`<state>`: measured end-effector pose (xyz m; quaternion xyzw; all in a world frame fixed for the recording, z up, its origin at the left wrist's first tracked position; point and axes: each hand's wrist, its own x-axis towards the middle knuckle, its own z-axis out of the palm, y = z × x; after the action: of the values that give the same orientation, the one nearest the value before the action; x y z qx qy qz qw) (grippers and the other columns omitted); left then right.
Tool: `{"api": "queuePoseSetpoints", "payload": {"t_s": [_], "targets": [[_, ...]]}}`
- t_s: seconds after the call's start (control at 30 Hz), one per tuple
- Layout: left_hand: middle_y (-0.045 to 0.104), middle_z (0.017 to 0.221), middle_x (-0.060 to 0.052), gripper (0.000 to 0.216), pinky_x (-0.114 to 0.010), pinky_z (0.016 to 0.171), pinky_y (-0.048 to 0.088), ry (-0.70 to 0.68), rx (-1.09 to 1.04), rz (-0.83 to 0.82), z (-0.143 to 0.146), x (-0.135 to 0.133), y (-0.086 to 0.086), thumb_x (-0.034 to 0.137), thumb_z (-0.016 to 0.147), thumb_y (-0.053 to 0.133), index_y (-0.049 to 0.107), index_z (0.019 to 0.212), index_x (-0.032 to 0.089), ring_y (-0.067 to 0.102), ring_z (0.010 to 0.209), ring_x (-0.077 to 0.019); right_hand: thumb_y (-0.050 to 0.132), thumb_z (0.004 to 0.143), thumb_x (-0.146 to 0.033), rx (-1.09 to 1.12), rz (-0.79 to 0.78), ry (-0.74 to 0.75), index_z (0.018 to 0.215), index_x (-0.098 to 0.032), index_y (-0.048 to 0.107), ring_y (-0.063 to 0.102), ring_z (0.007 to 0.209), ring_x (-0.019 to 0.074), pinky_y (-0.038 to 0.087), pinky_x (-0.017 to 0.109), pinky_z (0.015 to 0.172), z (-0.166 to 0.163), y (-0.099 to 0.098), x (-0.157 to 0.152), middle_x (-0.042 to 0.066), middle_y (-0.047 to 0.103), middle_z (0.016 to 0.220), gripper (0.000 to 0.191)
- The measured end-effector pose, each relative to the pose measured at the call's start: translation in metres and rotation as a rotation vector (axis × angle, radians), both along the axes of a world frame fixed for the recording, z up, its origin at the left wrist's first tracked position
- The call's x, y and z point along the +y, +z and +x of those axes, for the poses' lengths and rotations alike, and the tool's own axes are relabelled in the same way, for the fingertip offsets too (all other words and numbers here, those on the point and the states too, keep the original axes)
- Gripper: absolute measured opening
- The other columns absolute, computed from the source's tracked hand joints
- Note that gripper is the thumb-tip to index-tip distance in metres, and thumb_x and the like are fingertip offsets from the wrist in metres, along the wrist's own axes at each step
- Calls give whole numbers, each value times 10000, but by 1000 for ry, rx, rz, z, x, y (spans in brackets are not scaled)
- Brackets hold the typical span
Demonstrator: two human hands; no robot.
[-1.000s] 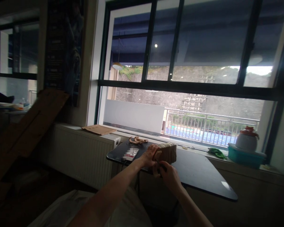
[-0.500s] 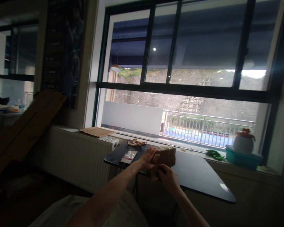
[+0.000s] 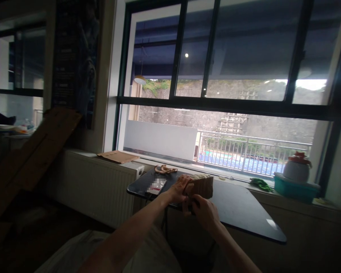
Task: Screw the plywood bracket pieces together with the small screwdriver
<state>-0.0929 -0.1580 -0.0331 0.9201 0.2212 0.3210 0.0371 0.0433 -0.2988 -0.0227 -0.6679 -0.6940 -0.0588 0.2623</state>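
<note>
A brown, box-like block (image 3: 204,187) with a paler top sits near the front edge of the dark table (image 3: 238,204). My left hand (image 3: 178,190) is wrapped over its left end and grips it. Close to the block's lower front edge, the fingers of my right hand (image 3: 207,213) are curled in a pinch; what they hold is too dark and small to make out. A short brownish strip (image 3: 185,208) hangs between the two hands. Left of them lies a flat item with a blurred face (image 3: 158,185).
Curved light-brown wooden pieces (image 3: 165,170) lie at the table's back left. Flat brown cardboard (image 3: 118,156) rests above the radiator (image 3: 102,185). On the sill are a green cloth (image 3: 260,184) and a teal tub (image 3: 295,188) beneath a white, orange-topped container (image 3: 297,170). A large cardboard sheet (image 3: 42,151) leans left.
The view has shifted slightly. Both hands stay at the block, and my right hand has moved a little down and right, the brownish strip showing more clearly beneath.
</note>
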Motion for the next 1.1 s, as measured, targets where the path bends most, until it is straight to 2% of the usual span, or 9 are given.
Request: {"api": "queuePoseSetpoints", "payload": {"t_s": [0.17, 0.37, 0.47, 0.7, 0.9, 1.0, 1.1], "targets": [[347, 1380, -153, 834, -468, 1131, 206, -10, 3, -10, 0, 0, 0, 141, 558, 715, 341, 1303, 157, 249, 1337, -321, 425, 889, -314, 55, -5, -38, 1089, -283, 628, 660, 877, 174, 423, 229, 653, 5, -9, 6, 5, 722, 964, 286], [352, 1375, -132, 813, -491, 1121, 211, -3, -7, -10, -1, -3, 1, 143, 568, 690, 334, 1298, 198, 253, 1334, -322, 437, 882, -293, -33, 2, 8, 1001, -255, 657, 667, 810, 209, 402, 265, 648, -7, 5, -7, 55, 717, 926, 253], [355, 1376, -138, 801, -496, 1121, 205, -6, -7, -4, -1, -4, 1, 126, 574, 670, 333, 1298, 195, 261, 1333, -326, 433, 886, -280, -40, 2, 17, 975, -251, 671, 666, 806, 204, 403, 265, 666, -11, 5, -8, 61, 717, 919, 255], [359, 1378, -121, 823, -503, 1125, 198, -14, -6, -3, -2, -5, 1, 109, 573, 670, 322, 1310, 214, 258, 1334, -325, 436, 884, -297, 85, -21, -35, 1085, -274, 646, 656, 903, 181, 420, 234, 677, -1, -10, 6, 24, 722, 965, 292], [350, 1381, -120, 835, -496, 1124, 211, -6, 6, -7, -1, -5, 2, 121, 571, 698, 331, 1315, 210, 252, 1335, -323, 465, 842, -245, 47, -14, -9, 1151, -273, 588, 656, 890, 204, 402, 255, 667, -5, 1, -4, 29, 714, 991, 334], [355, 1375, -133, 827, -481, 1128, 205, -5, 6, 0, -1, -5, 2, 109, 570, 691, 334, 1311, 187, 253, 1335, -322, 449, 852, -228, -3, -8, 18, 1049, -253, 626, 661, 842, 203, 385, 256, 656, -9, 6, -10, 44, 713, 968, 267], [352, 1376, -128, 825, -481, 1129, 202, -7, 1, 3, -1, -4, 1, 109, 567, 684, 330, 1307, 197, 255, 1335, -320, 445, 857, -226, -5, -9, 6, 1003, -246, 638, 661, 845, 199, 386, 254, 665, -8, 1, -8, 43, 715, 955, 243]]}}
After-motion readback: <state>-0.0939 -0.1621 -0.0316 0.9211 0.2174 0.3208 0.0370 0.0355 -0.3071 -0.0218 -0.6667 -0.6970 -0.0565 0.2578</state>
